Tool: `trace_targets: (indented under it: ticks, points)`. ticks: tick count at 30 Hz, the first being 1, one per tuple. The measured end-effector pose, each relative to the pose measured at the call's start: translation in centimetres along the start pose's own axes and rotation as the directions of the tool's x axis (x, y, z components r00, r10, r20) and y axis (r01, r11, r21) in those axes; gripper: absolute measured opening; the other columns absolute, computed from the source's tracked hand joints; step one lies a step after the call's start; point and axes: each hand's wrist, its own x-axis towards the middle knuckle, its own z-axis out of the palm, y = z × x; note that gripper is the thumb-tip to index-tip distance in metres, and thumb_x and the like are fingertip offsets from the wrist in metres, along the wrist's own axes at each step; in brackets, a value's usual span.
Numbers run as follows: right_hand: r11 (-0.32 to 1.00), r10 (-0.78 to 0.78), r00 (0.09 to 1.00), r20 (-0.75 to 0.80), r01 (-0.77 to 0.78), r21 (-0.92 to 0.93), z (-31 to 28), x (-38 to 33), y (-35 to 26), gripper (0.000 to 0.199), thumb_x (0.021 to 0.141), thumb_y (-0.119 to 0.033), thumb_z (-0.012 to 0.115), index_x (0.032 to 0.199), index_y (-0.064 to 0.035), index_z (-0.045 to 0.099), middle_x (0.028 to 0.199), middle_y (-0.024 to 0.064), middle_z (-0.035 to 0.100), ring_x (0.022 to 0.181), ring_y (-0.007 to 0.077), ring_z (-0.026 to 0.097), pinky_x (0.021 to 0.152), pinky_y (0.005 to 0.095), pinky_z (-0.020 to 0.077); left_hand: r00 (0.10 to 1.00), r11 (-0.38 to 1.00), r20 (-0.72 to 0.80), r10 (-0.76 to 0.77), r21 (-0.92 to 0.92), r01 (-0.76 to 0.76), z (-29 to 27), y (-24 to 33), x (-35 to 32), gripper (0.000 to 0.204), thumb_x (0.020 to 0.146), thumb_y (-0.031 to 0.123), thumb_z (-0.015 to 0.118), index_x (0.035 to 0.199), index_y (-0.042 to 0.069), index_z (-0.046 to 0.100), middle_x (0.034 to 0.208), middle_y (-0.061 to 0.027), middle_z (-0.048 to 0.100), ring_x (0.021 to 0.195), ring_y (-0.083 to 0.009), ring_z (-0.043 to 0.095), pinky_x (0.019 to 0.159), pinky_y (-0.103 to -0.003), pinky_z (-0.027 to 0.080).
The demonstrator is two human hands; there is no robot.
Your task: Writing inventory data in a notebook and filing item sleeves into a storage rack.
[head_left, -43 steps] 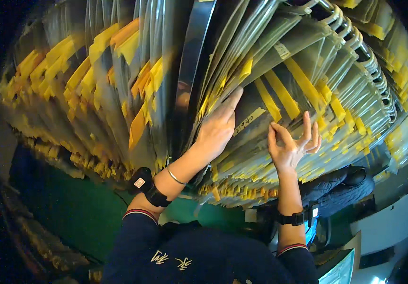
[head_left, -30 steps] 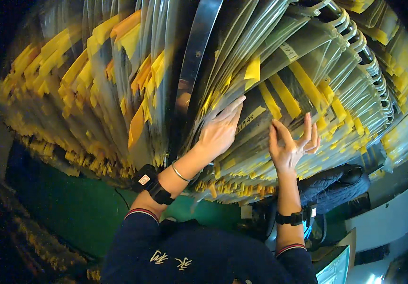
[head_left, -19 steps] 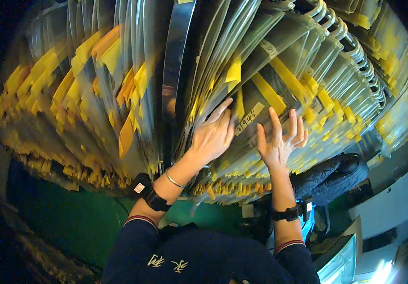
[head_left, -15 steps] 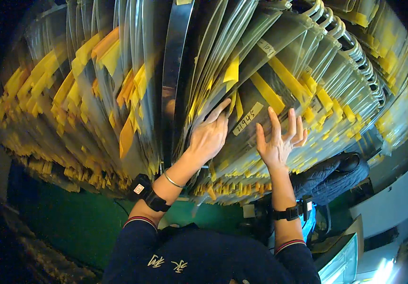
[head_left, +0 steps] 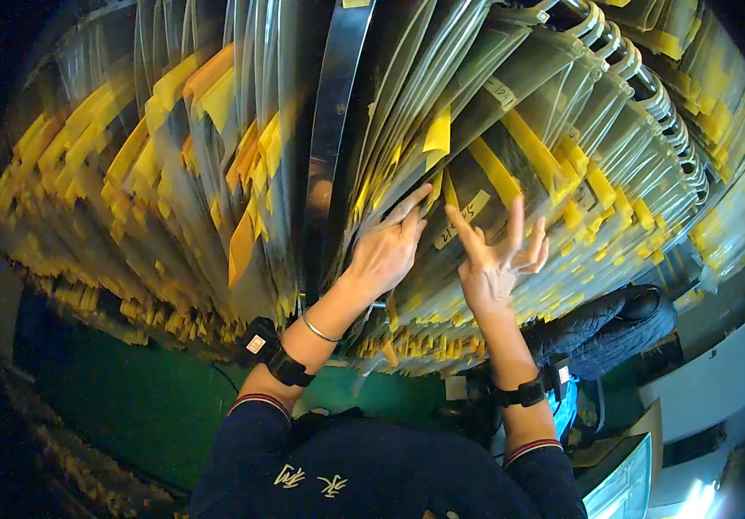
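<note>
Clear plastic sleeves (head_left: 424, 78) with yellow tape strips hang in a dense fanned row in front of me. My left hand (head_left: 387, 253) reaches into the gap between them, its fingers stretched out and lying against a sleeve; the fingertips are partly hidden beside a dark edge. To its right, my right hand (head_left: 495, 266) is raised with fingers spread and nothing held in them. Its index finger is in front of a pale handwritten label (head_left: 463, 221) on a sleeve. Whether that finger touches the sleeve I cannot tell.
White hanger rings (head_left: 623, 56) carry the sleeves on a rail at the upper right. An upright metal post (head_left: 336, 95) divides the sleeves from another hanging bunch (head_left: 165, 156) on the left. Dark quilted fabric (head_left: 606, 324) lies at the right, above the green floor (head_left: 156, 415).
My right hand has shifted slightly left and turned, its index finger now over the label. The left hand stays among the sleeves. The whole view has shifted a little.
</note>
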Motion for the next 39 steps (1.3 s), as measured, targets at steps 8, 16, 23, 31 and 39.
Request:
trace_targets:
  ticks: [8, 16, 23, 31, 39]
  points:
    - [0.998, 0.029, 0.993, 0.115, -0.035, 0.047, 0.0, -0.2, 0.6, 0.019, 0.077, -0.015, 0.064, 0.083, -0.0316, 0.071, 0.147, -0.0013, 0.033, 0.136, 0.043, 0.013, 0.109, 0.0541, 0.003, 0.999, 0.996, 0.028, -0.023, -0.091, 0.025, 0.1, -0.7, -0.4, 0.024, 0.087, 0.008, 0.055, 0.106, -0.006, 0.053, 0.131, -0.0094, 0.052, 0.1, -0.0339, 0.06, 0.084, -0.04, 0.048]
    - [0.997, 0.037, 0.991, 0.127, -0.045, 0.067, -0.3, -0.2, 0.6, 0.019, 0.077, -0.015, 0.064, 0.084, -0.0315, 0.072, 0.147, -0.0016, 0.035, 0.136, 0.0419, 0.012, 0.109, 0.0538, 0.0027, 1.0, 0.999, 0.009, 0.004, -0.034, -0.004, -0.4, -0.4, 0.0, 0.027, 0.085, 0.007, 0.057, 0.11, -0.004, 0.053, 0.13, -0.0092, 0.053, 0.097, -0.032, 0.062, 0.079, -0.039, 0.05]
    - [0.996, 0.036, 0.989, 0.142, -0.048, 0.076, -0.3, -0.2, 0.5, 0.02, 0.079, -0.015, 0.064, 0.084, -0.0316, 0.074, 0.149, -0.0015, 0.029, 0.136, 0.0439, 0.01, 0.108, 0.0532, 0.0017, 1.0, 0.999, 0.022, -0.004, -0.046, 0.005, -0.3, -0.3, -0.1, 0.033, 0.085, 0.008, 0.058, 0.115, -0.004, 0.051, 0.13, -0.0095, 0.053, 0.093, -0.0309, 0.063, 0.074, -0.037, 0.052]
    - [0.997, 0.034, 0.988, 0.152, -0.045, 0.066, -0.3, -0.2, 0.7, 0.023, 0.078, -0.014, 0.063, 0.087, -0.0334, 0.073, 0.149, -0.0017, 0.029, 0.136, 0.0448, 0.011, 0.108, 0.0536, 0.0034, 0.998, 0.996, -0.048, 0.041, -0.076, -0.044, 0.8, -0.9, -0.4, 0.034, 0.084, 0.002, 0.054, 0.117, -0.005, 0.05, 0.126, -0.0145, 0.054, 0.094, -0.0316, 0.063, 0.075, -0.037, 0.052]
    - [0.997, 0.043, 0.986, 0.159, -0.053, 0.064, -0.5, 0.1, 0.5, 0.016, 0.079, -0.017, 0.064, 0.082, -0.0306, 0.072, 0.149, -0.0019, 0.031, 0.135, 0.0445, 0.012, 0.108, 0.0565, 0.0072, 0.996, 0.988, -0.087, 0.022, -0.153, -0.035, 1.3, -0.9, -0.8, 0.05, 0.082, -0.006, 0.048, 0.128, 0.012, 0.054, 0.089, -0.0198, 0.062, 0.092, -0.0342, 0.061, 0.081, -0.042, 0.05]
